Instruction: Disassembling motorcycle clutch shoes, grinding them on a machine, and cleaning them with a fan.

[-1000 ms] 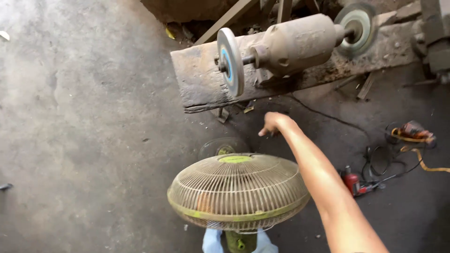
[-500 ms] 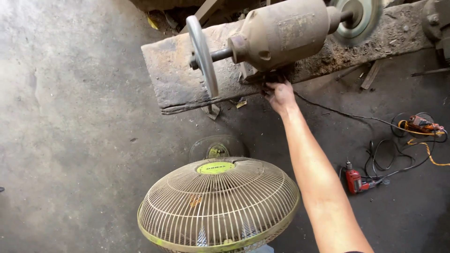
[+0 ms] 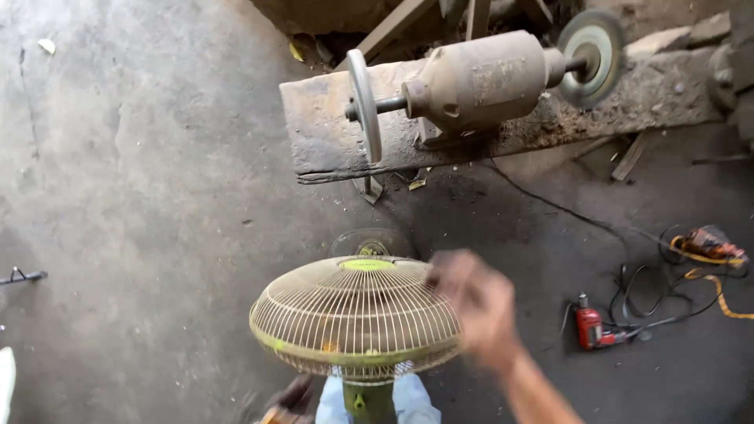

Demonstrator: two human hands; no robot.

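Observation:
A fan [image 3: 357,318] with a pale yellow wire cage and a green centre cap stands on the floor right below me. My right hand [image 3: 475,306] hangs blurred at the cage's right rim, fingers loosely curled and holding nothing I can make out. Whether it touches the wire I cannot tell. My left hand is out of sight. Beyond the fan, a dusty bench grinder [image 3: 479,78] with a wheel at each end sits on a worn wooden plank [image 3: 322,141].
A red power tool [image 3: 591,326] lies on the concrete floor to the right, with black cables [image 3: 640,294] trailing to an orange tool [image 3: 707,243]. Wooden beams and scraps lie behind the plank. A small dark metal piece [image 3: 22,275] is at the left edge.
My right hand has pulled back from under the grinder down to the fan cage's right rim. The view has shifted so the fan sits more central.

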